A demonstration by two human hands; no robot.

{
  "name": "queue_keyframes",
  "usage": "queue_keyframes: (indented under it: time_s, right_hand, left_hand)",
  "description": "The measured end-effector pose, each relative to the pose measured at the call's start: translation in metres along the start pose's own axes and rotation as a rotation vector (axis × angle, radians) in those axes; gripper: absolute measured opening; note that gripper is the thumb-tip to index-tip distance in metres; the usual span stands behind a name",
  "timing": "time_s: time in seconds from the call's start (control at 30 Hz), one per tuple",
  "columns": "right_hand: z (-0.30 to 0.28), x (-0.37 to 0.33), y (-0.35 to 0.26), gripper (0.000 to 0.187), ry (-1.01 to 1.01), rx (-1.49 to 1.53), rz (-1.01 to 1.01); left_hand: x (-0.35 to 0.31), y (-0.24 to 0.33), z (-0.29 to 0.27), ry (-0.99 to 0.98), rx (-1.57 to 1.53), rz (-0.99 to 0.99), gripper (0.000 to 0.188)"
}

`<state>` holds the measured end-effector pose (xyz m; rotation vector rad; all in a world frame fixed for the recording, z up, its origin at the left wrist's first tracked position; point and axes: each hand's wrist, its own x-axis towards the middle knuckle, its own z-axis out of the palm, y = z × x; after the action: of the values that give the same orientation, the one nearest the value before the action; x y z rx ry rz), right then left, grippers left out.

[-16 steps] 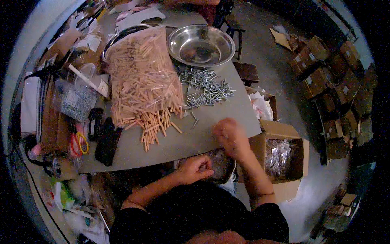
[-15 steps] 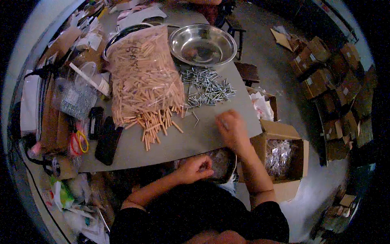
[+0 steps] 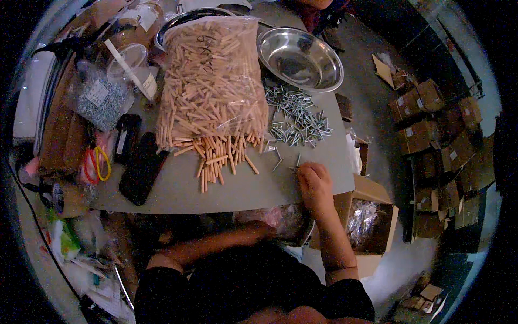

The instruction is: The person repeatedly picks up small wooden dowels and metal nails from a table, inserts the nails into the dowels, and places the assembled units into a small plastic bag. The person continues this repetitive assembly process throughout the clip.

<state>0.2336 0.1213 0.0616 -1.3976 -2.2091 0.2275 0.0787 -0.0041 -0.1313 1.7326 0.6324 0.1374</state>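
Note:
My right hand [image 3: 315,182] is at the table's front right, its fingers closed, with a silvery screw [image 3: 299,160] at the fingertips. Behind it spreads a loose pile of similar metal screws [image 3: 300,116]. One or two stray screws [image 3: 278,159] lie between that pile and the wooden dowels. My left hand [image 3: 260,231] is low, in front of the table edge and close to my body; blur and shadow hide its fingers. A large clear bag [image 3: 213,81] full of wooden dowels lies mid-table, some dowels [image 3: 213,167] spilling from its near end.
A steel bowl [image 3: 302,56] stands behind the screws, and another bowl's rim shows behind the bag. At left are a black phone-like object [image 3: 141,170], yellow and red bands [image 3: 102,163] and a bag of small metal parts [image 3: 102,100]. An open carton [image 3: 372,216] sits at right.
My right hand has come to a screw at its fingertips. My left hand has shifted slightly and blurred. The view has turned, so the table's things appear displaced.

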Motion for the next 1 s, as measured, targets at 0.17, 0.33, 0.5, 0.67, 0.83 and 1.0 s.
queue_keyframes:
  time_s: [0.17, 0.33, 0.5, 0.67, 0.83, 1.0]
  right_hand:
    - [-0.018, 0.006, -0.022, 0.022, 0.000, 0.142, 0.122]
    - [-0.020, 0.013, -0.013, 0.026, -0.111, 0.075, 0.027]
    - [-0.022, 0.003, -0.009, 0.024, -0.142, 0.083, -0.044]
    - [-0.021, -0.003, -0.019, 0.027, -0.257, 0.104, -0.227]
    - [-0.013, 0.008, -0.035, 0.031, -0.262, 0.044, -0.171]
    - [0.003, 0.018, -0.038, 0.034, -0.269, -0.013, -0.154]
  left_hand:
    - [0.006, 0.036, -0.004, 0.027, 0.229, 0.052, 0.021]
    - [-0.009, 0.058, -0.035, 0.167, 0.097, 0.062, 0.029]
    - [-0.030, 0.080, -0.049, 0.507, -0.315, 0.137, 0.037]
    - [-0.028, 0.080, -0.057, 0.479, -0.289, 0.206, 0.035]
    - [-0.023, 0.079, -0.055, 0.444, -0.281, 0.216, 0.033]
    - [-0.025, 0.076, -0.053, 0.461, -0.382, 0.184, 0.033]
